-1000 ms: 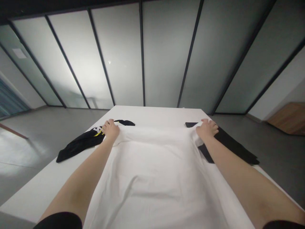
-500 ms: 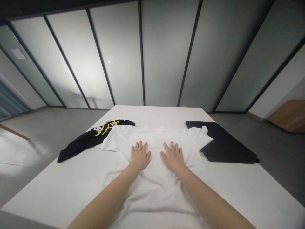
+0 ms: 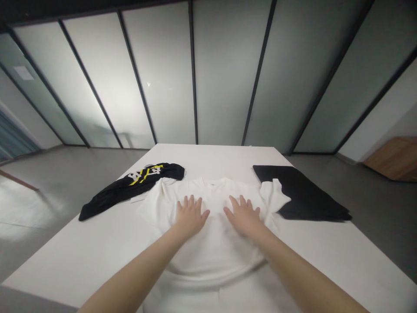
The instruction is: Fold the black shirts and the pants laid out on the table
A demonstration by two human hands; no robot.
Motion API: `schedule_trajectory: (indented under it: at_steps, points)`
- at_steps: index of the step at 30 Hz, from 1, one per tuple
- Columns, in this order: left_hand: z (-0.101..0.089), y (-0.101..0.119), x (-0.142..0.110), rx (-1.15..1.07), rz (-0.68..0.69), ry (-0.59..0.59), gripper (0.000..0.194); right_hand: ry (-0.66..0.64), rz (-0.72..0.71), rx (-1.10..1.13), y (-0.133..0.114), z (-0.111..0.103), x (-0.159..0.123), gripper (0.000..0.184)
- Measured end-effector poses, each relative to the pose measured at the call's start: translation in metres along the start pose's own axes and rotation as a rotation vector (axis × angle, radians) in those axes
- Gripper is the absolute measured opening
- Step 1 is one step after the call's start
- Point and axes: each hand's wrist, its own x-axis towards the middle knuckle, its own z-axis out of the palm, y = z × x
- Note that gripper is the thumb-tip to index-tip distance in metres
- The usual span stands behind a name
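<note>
White cotton T-shirt [image 3: 215, 256]: rumpled, spread across the middle of the white tabletop [image 3: 81, 256], directly in front of the person.
Left hand [image 3: 190, 216]: grip open, fingers spread, palm flat on the shirt, no pinch.
Right hand [image 3: 244, 215]: grip open, fingers spread, palm flat on the shirt, no pinch.
Handling: light, soft, limp fabric, probably quick to slide and crease; best hold at the shoulders or sleeve edges.
Left of shirt: crumpled black garment with yellow and white print [image 3: 130, 187], just beside it.
Right of shirt: flat folded black cloth [image 3: 302, 195], partly under the sleeve.
</note>
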Motion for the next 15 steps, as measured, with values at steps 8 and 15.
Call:
schedule_trajectory:
  at_steps: [8, 15]
  points:
    - [0.01, -0.013, 0.103, -0.048, -0.149, -0.013, 0.074, 0.027, 0.072, 0.031, -0.007, 0.013, 0.099, 0.075]
    - [0.005, -0.017, 0.138, -0.069, -0.152, 0.051, 0.069, 0.068, 0.051, 0.072, -0.009, 0.005, 0.14, 0.074]
